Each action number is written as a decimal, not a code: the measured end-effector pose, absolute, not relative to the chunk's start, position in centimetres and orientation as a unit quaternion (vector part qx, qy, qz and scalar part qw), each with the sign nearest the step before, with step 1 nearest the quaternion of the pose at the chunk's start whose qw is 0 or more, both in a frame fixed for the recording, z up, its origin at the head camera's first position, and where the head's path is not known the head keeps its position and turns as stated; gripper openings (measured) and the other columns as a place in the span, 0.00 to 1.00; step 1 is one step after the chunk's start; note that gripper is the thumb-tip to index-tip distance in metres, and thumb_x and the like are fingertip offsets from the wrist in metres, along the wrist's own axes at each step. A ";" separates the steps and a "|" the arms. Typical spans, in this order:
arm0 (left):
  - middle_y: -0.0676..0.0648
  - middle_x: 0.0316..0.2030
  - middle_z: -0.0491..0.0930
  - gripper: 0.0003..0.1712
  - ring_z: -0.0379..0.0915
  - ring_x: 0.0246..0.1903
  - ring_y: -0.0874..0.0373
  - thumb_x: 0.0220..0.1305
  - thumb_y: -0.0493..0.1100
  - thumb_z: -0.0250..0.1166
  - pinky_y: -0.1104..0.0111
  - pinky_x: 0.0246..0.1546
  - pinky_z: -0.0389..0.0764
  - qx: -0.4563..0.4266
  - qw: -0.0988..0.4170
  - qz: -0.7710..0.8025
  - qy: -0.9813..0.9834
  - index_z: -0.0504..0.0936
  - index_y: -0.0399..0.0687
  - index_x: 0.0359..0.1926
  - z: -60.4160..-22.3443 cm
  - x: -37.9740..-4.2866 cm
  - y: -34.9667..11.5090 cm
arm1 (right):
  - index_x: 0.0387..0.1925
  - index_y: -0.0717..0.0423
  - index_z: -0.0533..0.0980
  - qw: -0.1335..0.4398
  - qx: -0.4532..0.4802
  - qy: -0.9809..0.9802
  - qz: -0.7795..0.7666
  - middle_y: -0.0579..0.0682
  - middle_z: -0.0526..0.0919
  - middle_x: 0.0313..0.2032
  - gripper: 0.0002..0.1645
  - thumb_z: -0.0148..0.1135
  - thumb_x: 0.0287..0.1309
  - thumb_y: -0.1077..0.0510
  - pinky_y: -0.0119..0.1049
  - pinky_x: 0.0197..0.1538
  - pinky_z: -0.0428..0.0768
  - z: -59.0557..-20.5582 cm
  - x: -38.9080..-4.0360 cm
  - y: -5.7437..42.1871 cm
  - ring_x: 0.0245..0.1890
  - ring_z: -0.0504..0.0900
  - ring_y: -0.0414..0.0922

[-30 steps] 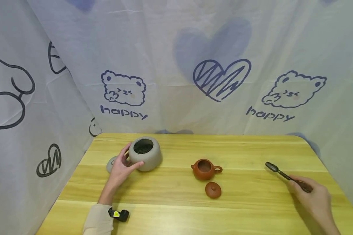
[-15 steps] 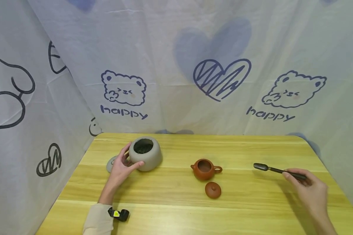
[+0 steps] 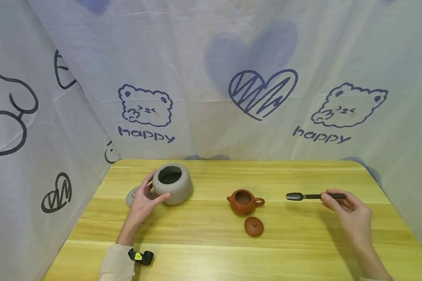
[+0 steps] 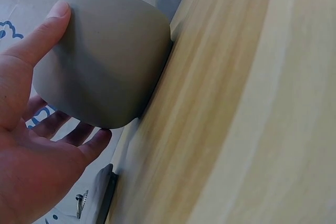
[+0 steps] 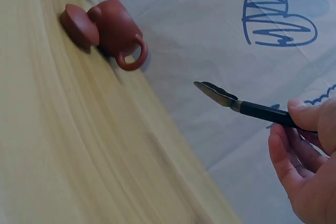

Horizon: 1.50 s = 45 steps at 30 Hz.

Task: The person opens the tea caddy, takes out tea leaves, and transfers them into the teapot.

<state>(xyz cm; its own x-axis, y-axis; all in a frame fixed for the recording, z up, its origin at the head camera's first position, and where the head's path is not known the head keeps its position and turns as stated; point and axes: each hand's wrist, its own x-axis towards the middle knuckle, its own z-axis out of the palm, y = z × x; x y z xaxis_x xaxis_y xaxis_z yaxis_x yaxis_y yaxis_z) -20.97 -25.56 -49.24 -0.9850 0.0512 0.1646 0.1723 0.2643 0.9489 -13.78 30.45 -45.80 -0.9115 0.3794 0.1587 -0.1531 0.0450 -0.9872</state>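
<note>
A grey jar (image 3: 180,192) with dark tea leaves (image 3: 170,179) inside stands uncovered at the left of the table. My left hand (image 3: 143,202) grips its side, thumb in front and the other fingers round the far side and low down, as the left wrist view shows. At the right, my right hand (image 3: 353,214) pinches the handle of a dark tea scoop (image 3: 295,196). The scoop is held above the table, its bowl pointing left. Left of the scoop stands a reddish-brown teapot (image 3: 240,210) without its lid, handle toward my right hand.
The teapot's lid (image 3: 254,227) lies just in front of the teapot. Partly behind my left hand lies the jar's grey lid (image 3: 130,197). A printed curtain (image 3: 204,128) hangs along the table's back edge (image 3: 267,161) and left side.
My right hand has moved left with the tea scoop, which has swung from a slant to nearly level, closer to the teapot. My left hand and the jar have stayed put.
</note>
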 end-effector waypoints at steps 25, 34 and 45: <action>0.43 0.79 0.54 0.57 0.53 0.76 0.41 0.60 0.38 0.77 0.51 0.73 0.62 -0.069 0.055 -0.600 -0.795 0.52 0.49 0.81 -48.9 -21.1 -25.3 | 0.49 0.76 0.77 0.195 0.022 -0.643 0.740 0.55 0.90 0.39 0.15 0.63 0.69 0.65 0.42 0.43 0.87 -43.6 -17.5 22.7 0.37 0.91 0.49; 0.44 0.78 0.54 0.56 0.53 0.75 0.42 0.61 0.37 0.76 0.51 0.73 0.63 -0.069 0.052 -0.602 -0.794 0.52 0.50 0.81 -49.0 -21.0 -25.4 | 0.46 0.77 0.77 0.189 0.025 -0.636 0.747 0.56 0.90 0.37 0.15 0.65 0.68 0.64 0.42 0.43 0.87 -43.3 -18.7 20.0 0.36 0.91 0.50; 0.42 0.78 0.54 0.56 0.53 0.75 0.41 0.60 0.37 0.77 0.51 0.73 0.63 -0.067 0.056 -0.599 -0.796 0.53 0.48 0.81 -49.0 -21.0 -25.5 | 0.45 0.77 0.76 0.167 0.054 -0.625 0.761 0.58 0.90 0.40 0.17 0.67 0.67 0.62 0.44 0.43 0.88 -42.6 -20.2 16.5 0.38 0.91 0.53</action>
